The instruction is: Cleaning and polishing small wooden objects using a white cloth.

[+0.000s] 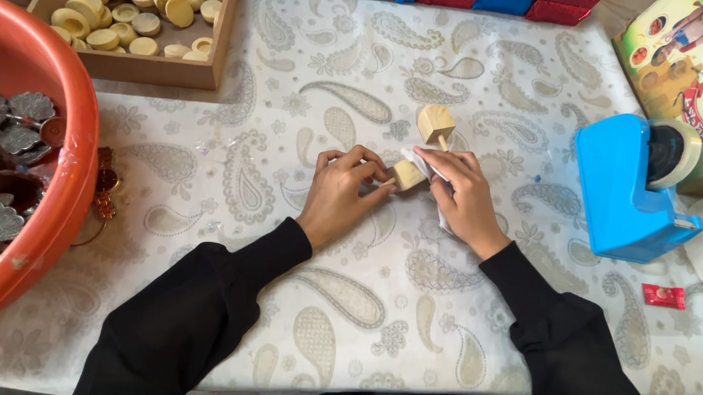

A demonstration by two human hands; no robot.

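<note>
where hands [343,195] meet: paisley tablecloth [345,303]

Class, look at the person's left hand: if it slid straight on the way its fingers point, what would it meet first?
The left hand points right and slightly up, so it would probably first press further into the small wooden block at its fingertips, with the right hand just beyond.

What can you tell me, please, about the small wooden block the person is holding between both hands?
The small wooden block is pale, unfinished-looking wood, roughly cube-shaped, with a thin stick projecting from its left side. It sits low over the paisley tablecloth, near the table's middle. The left hand pinches the stick end, while the right hand presses a white cloth against the block's right side. A second, similar block on a stick lies just behind it.
</note>
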